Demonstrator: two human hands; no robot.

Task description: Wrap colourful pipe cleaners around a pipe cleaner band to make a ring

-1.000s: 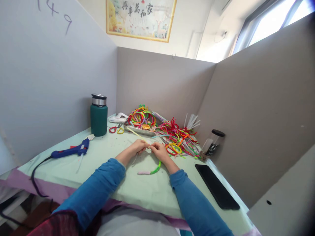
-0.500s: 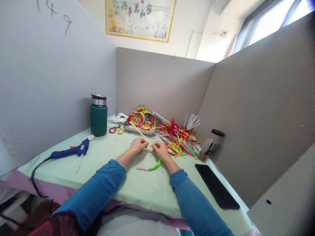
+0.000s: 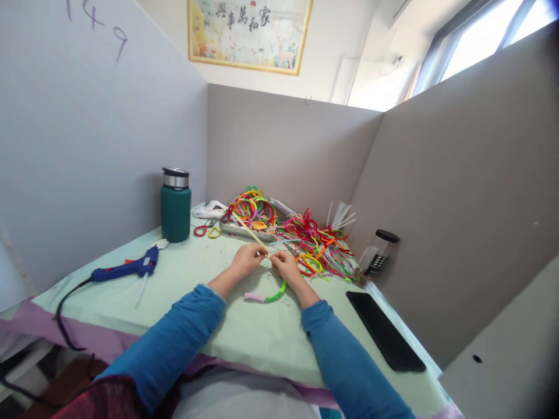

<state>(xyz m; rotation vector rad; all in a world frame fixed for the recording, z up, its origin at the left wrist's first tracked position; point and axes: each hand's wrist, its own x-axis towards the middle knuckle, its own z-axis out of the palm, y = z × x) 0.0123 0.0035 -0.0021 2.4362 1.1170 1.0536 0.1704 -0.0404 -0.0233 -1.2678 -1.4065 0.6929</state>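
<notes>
Over the middle of the table, my left hand (image 3: 250, 259) is closed in a pinch on a pale yellow pipe cleaner (image 3: 251, 233). Its free length slants up and left towards the tray. Fingertips nearly meet it from the other side, where my right hand (image 3: 285, 265) is also closed. A curved green and pink piece (image 3: 275, 295), apparently of wound pipe cleaners, comes out beneath the right hand and bends left, with the pink part at its tip. My fingers hide where the yellow strip and the curved piece meet.
A metal tray (image 3: 248, 233) of colourful rings and a pile of pipe cleaners (image 3: 312, 233) lie behind my hands. Left are a green bottle (image 3: 175, 212) and a blue glue gun (image 3: 131, 266) with a cord. Right are a black phone (image 3: 384, 330) and a clear black-lidded container (image 3: 381, 253).
My left hand has shifted slightly right and up, and the yellow pipe cleaner has moved a little with it. The pink tip of the curved piece has moved slightly right.
</notes>
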